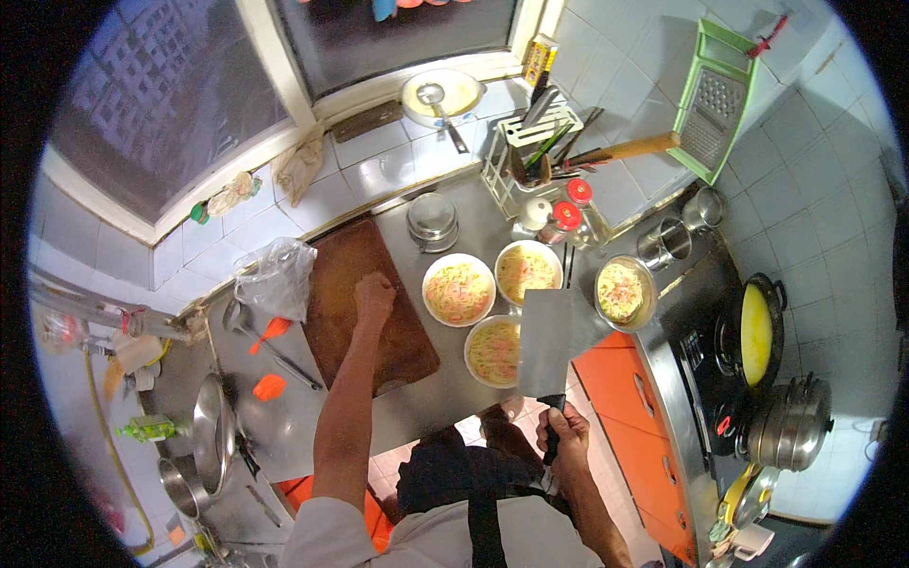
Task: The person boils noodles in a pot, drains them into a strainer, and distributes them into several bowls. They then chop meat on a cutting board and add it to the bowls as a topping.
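Observation:
My left hand [375,295] is curled over a brown cutting board [348,263]; whether anything is inside its fingers is hidden. My right hand [568,433] grips a cleaver by its black handle, holding it in front of my body. The broad steel blade [545,341] points away from me and covers part of the nearest white bowl [466,349]. Two more white bowls, one on the left [425,292] and one behind [560,261], stand right of the board. All three hold pale noodle-like strands with pink bits.
A metal bowl [648,309] holds similar food at the counter's corner. Left of the board lie a crumpled plastic bag [275,273] and a long-handled ladle [284,362]. Red-lidded jars [566,216] and a utensil rack [501,170] stand behind. A wok [777,334] and steamer pot [792,426] are at right.

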Demonstrator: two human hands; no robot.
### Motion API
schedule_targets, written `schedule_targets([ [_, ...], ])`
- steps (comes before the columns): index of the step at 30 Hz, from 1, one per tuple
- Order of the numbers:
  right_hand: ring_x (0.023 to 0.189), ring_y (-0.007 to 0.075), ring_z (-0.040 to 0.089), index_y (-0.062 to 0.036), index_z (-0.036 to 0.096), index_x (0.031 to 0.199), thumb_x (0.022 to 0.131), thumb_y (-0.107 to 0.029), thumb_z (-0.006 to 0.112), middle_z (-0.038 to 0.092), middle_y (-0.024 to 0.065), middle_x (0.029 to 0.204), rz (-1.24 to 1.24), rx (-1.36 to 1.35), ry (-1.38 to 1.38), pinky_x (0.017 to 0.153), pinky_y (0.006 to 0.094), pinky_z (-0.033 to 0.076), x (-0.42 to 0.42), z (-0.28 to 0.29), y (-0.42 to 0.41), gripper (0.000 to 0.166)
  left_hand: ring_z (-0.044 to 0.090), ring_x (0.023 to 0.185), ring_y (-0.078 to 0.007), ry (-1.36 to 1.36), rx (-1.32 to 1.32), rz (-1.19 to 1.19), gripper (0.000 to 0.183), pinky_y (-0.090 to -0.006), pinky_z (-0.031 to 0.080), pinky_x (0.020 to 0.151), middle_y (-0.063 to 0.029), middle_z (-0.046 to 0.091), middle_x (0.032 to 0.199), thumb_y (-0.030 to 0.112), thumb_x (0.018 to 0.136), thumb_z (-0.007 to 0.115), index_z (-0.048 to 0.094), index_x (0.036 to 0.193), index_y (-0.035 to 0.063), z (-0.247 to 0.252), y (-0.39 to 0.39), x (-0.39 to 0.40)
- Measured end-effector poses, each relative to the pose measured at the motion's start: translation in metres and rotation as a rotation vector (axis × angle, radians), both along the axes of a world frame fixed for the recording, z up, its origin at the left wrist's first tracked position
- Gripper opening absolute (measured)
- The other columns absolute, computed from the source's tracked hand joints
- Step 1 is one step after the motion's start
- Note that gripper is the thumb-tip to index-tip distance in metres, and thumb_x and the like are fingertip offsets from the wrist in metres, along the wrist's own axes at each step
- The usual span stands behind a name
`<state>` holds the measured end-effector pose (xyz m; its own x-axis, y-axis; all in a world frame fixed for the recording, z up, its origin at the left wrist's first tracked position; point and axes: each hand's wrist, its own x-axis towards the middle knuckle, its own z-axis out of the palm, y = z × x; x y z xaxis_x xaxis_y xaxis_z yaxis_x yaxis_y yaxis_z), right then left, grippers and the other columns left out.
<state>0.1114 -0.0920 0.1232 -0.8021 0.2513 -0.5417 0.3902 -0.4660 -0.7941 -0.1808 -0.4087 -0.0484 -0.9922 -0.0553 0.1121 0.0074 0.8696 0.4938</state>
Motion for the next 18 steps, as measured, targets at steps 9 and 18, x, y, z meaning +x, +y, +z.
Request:
schedule_targets([
  [9,0.059,0.0105,0.052,-0.0073,0.062,0.1,0.097,-0.026,0.07,0.057,0.0007,0.076,-0.151,-0.021,-0.006,0.046,0.0246,0.039,0.03,-0.002,0.032,0.021,0.064,0.069,-0.0117,0.23,0.7,-0.03,0.011,-0.0313,0.054,0.066,-0.0068,0.069,0.075,0.007,0.086,0.076,0.069,0.09,-0.0003,0.105,0.121,0.023],
  [18,0.06,0.0103,0.053,-0.0084,0.06,0.096,0.095,-0.033,0.073,0.057,0.0001,0.076,-0.163,0.015,-0.038,0.046,0.0246,0.039,0.044,0.011,0.048,0.028,0.068,0.097,-0.041,0.183,0.352,-0.479,0.018,-0.0468,0.056,0.079,-0.0212,0.07,0.101,0.003,0.092,0.058,0.069,0.107,0.0016,0.078,0.234,0.019],
])
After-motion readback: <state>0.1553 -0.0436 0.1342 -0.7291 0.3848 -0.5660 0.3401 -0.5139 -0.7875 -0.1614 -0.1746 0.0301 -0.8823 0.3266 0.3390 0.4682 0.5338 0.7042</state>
